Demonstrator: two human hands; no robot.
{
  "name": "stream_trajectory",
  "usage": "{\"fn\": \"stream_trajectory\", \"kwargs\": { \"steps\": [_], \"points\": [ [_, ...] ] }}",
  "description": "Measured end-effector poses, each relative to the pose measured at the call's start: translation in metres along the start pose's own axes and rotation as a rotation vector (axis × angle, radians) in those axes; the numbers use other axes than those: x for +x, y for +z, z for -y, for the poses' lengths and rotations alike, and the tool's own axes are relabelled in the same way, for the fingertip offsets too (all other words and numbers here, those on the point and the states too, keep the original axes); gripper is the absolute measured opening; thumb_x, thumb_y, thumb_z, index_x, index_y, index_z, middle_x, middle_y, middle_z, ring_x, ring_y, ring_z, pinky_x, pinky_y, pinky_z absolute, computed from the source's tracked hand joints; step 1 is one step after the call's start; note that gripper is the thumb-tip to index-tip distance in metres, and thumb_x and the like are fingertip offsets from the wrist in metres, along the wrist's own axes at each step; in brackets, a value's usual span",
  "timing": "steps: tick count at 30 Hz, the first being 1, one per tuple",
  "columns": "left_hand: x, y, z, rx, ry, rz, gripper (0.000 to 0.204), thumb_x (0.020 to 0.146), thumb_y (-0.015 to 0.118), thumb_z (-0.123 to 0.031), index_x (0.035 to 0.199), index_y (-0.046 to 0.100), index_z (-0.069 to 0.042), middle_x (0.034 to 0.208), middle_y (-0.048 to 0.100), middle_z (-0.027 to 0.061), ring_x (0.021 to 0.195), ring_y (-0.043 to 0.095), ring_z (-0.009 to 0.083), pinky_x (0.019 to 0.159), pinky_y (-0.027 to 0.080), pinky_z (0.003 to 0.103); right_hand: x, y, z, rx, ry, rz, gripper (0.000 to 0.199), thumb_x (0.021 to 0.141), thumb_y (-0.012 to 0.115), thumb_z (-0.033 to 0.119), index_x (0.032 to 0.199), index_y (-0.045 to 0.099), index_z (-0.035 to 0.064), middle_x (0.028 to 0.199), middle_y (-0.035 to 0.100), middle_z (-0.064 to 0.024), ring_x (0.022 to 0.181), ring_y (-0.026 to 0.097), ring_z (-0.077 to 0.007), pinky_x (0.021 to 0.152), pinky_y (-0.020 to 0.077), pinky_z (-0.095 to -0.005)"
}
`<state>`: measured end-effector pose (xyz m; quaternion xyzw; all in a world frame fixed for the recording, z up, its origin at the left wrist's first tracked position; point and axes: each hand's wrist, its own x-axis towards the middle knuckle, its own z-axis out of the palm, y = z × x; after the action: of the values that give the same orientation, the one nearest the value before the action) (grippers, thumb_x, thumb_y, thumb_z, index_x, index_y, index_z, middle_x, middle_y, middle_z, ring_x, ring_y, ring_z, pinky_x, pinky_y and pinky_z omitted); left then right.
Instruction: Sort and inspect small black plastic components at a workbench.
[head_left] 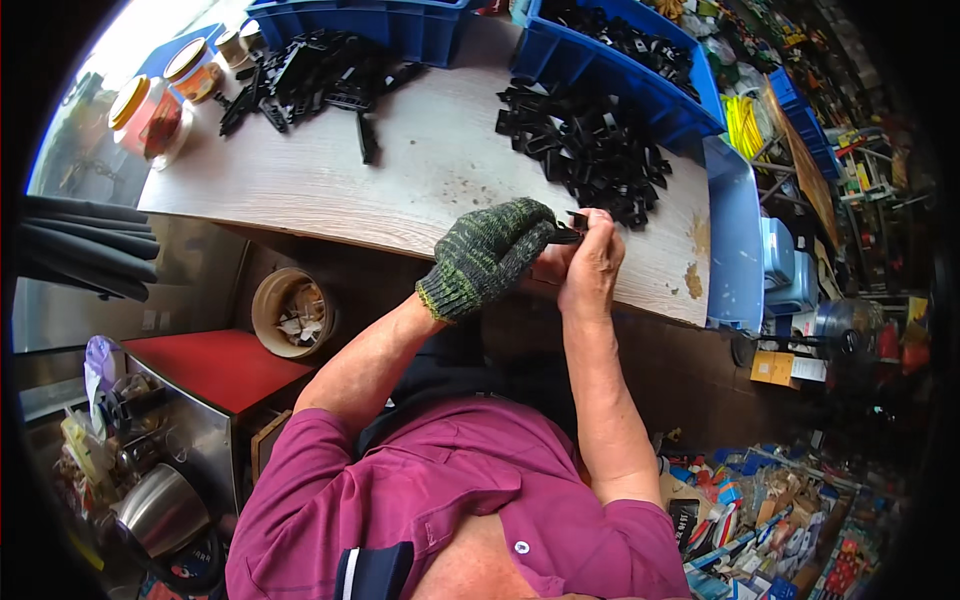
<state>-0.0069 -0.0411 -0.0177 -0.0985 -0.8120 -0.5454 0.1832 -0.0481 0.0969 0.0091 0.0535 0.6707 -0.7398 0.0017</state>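
My left hand (490,250), in a dark green knitted glove, is closed around a small black plastic part (567,236) at the table's front edge. Bare, my right hand (594,258) pinches the other end of that part, or a second black piece against it; I cannot tell which. Just beyond my right hand lies a heap of short black plastic pieces (585,140). A second pile, of longer black plastic parts (315,75), spreads over the far left of the table, with one piece lying apart at its near side.
The pale wooden table (400,185) has blue bins (430,35) along its back; the right-hand bin (620,70) holds more black pieces. Lidded jars (145,115) stand at the far left. Below are a waste bucket (293,312) and a red-topped cabinet (215,365). Cluttered goods fill the right side.
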Motion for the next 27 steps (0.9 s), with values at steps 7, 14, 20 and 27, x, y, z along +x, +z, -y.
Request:
{"fn": "stream_trajectory", "kwargs": {
  "steps": [7,14,20,27],
  "points": [
    [0.009,0.011,-0.008,-0.048,-0.088,-0.003,0.024,0.097,0.058,-0.015,0.117,0.064,-0.001,0.103,0.068,0.0188,0.091,0.067,0.0334,0.078,0.052,0.039,0.016,-0.024,-0.034,-0.136,-0.199,0.043,0.029,0.099,0.045,0.03,0.086,0.057,0.008,0.059,0.047,-0.0004,0.042,0.041,-0.0105,0.04,0.0334,-0.0262],
    [0.009,0.042,-0.029,-0.109,-0.28,-0.112,0.034,0.098,0.058,-0.019,0.129,0.056,-0.007,0.104,0.068,0.0194,0.091,0.069,0.0302,0.077,0.052,0.04,0.005,-0.021,-0.012,-0.188,-0.331,0.027,0.027,0.096,0.052,0.019,0.073,0.048,0.006,0.06,0.044,0.0032,0.051,0.043,-0.0066,0.048,0.0389,-0.0249],
    [0.006,0.035,-0.019,-0.19,-0.117,-0.105,0.037,0.097,0.058,-0.025,0.129,0.055,-0.007,0.099,0.069,0.018,0.087,0.067,0.0382,0.074,0.052,0.046,0.002,-0.018,-0.005,0.005,-0.18,0.011,0.027,0.098,0.05,0.021,0.075,0.05,0.0075,0.058,0.045,0.0019,0.045,0.043,-0.0093,0.043,0.0377,-0.0264],
    [-0.001,0.029,-0.024,-0.495,-0.296,-0.07,0.04,0.103,0.052,-0.028,0.135,0.051,-0.005,0.09,0.067,0.0025,0.077,0.059,0.0082,0.065,0.049,0.024,0.051,-0.102,0.049,0.193,-0.054,-0.414,0.028,0.093,0.053,0.034,0.102,0.053,0.0066,0.047,0.033,-0.0025,0.044,0.044,-0.0185,0.065,0.0599,-0.0542]
  ]
}}
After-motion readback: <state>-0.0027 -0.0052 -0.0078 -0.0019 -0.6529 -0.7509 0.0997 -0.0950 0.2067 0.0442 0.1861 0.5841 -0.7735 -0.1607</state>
